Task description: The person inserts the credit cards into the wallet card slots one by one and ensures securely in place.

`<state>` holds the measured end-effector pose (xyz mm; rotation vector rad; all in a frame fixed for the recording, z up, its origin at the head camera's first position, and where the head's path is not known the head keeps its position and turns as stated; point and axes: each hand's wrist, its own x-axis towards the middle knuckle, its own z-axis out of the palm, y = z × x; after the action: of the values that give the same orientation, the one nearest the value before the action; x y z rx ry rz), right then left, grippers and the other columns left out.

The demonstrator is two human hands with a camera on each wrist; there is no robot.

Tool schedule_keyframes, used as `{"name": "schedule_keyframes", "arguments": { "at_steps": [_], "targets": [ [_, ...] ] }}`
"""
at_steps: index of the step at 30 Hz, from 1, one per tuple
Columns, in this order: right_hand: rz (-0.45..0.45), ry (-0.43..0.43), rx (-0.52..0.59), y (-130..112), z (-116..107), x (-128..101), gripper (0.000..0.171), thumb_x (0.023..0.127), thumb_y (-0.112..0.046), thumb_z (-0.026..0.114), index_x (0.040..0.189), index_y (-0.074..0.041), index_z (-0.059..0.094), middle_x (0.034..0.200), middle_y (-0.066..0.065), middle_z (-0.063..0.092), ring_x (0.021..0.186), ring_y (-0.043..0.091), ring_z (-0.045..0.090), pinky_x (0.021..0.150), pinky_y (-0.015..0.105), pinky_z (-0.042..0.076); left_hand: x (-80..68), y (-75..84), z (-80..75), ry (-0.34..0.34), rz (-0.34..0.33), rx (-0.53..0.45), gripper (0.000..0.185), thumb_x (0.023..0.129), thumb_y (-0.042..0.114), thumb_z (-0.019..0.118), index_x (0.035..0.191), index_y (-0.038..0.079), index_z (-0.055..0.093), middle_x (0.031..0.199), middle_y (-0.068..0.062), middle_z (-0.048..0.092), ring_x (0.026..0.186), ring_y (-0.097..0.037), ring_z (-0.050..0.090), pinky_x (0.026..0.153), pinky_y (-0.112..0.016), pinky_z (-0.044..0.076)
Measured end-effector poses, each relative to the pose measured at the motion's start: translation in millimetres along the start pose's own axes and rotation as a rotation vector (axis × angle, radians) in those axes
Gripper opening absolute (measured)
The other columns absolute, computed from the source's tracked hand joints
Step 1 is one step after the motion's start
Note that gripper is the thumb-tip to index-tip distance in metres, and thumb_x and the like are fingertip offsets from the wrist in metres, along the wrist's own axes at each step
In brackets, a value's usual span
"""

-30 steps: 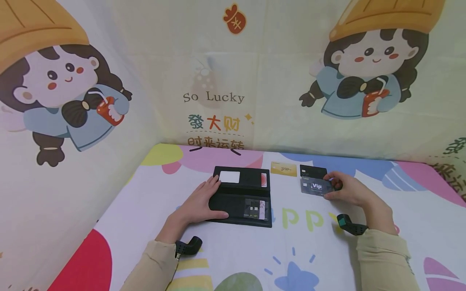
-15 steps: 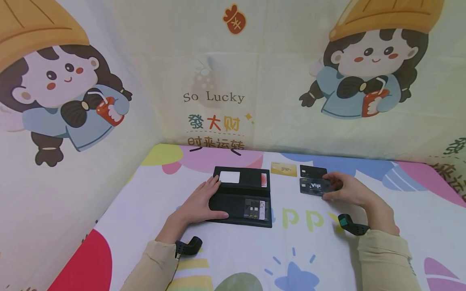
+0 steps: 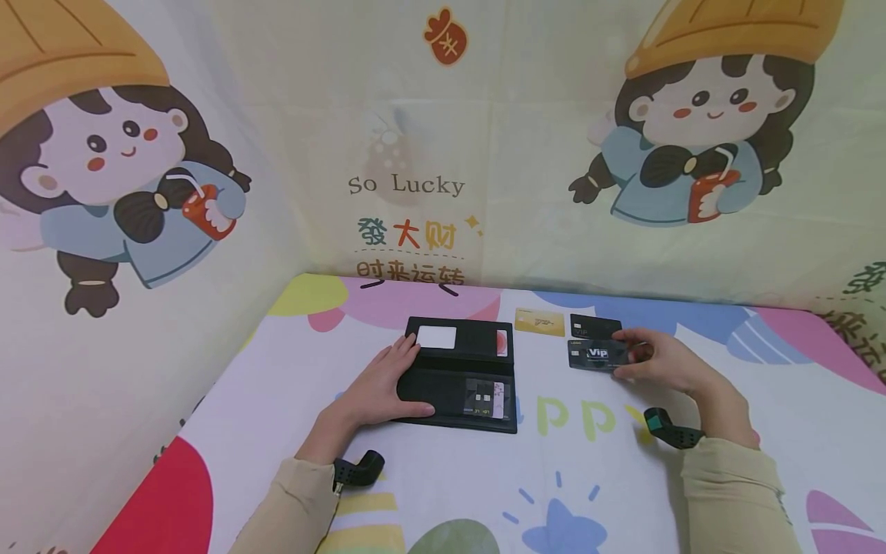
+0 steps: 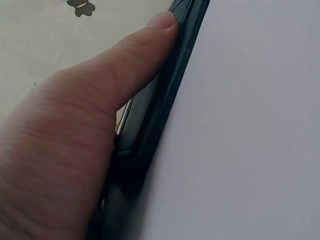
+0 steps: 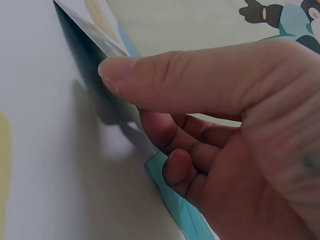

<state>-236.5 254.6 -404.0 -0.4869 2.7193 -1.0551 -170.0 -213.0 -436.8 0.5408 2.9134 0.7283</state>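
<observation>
Near card (image 3: 588, 357), likely light, stiff, slick, best edge-held, is pinched at right end by right hand (image 3: 667, 363); wallet (image 3: 443, 387) is touched by straight-fingered left hand (image 3: 370, 392).

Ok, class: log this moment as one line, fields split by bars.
left hand: rests on open wallet | right hand: pinches nearer Vip card | gold card: untouched

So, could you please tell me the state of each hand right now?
Left hand: open, resting on the unfolded black leather-like wallet.
Right hand: holding the dark rectangular card with white "Vip" lettering.
</observation>
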Motion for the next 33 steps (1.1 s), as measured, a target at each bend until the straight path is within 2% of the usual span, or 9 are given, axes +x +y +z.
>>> {"name": "schedule_keyframes", "arguments": {
  "at_steps": [7,11,25,33],
  "targets": [
    [-0.04,-0.002,0.058,0.3,-0.4,-1.9,0.062,0.082,-0.011,0.083,0.131,0.013,0.053,0.097,0.011,0.06,0.083,0.02,0.057,0.067,0.023,0.045,0.1,-0.3,0.2,-0.005,-0.002,-0.002,0.115,0.075,0.068,0.074,0.16,0.007,0.027,0.168,-0.005,0.012,0.154,-0.023,0.007,0.123,-0.045,0.007],
    [-0.029,-0.001,0.086,0.4,-0.3,-1.5,0.062,0.083,-0.01,0.083,0.132,0.012,0.054,0.095,0.01,0.06,0.082,0.018,0.056,0.066,0.022,0.045,0.1,0.8,-0.2,-0.004,0.0,-0.001,0.114,0.075,0.069,0.074,0.16,0.006,0.028,0.168,-0.005,0.012,0.154,-0.023,0.007,0.123,-0.046,0.007],
    [0.031,0.007,0.047,-1.6,1.5,0.6,0.067,0.084,-0.022,0.083,0.137,0.007,0.053,0.102,0.012,0.059,0.091,0.025,0.054,0.067,0.025,0.047,-0.4,1.7,-0.9,-0.002,0.007,0.005,0.113,0.076,0.067,0.074,0.159,0.005,0.028,0.168,-0.006,0.014,0.154,-0.024,0.008,0.123,-0.045,0.007],
    [0.005,0.038,0.045,-7.2,3.0,2.0,0.067,0.085,-0.022,0.083,0.138,0.007,0.052,0.097,0.011,0.058,0.087,0.025,0.054,0.063,0.025,0.046,-0.5,1.8,-1.1,0.002,0.014,0.01,0.113,0.077,0.066,0.074,0.159,0.005,0.029,0.168,-0.007,0.014,0.154,-0.024,0.008,0.123,-0.044,0.007]
  ]
}}
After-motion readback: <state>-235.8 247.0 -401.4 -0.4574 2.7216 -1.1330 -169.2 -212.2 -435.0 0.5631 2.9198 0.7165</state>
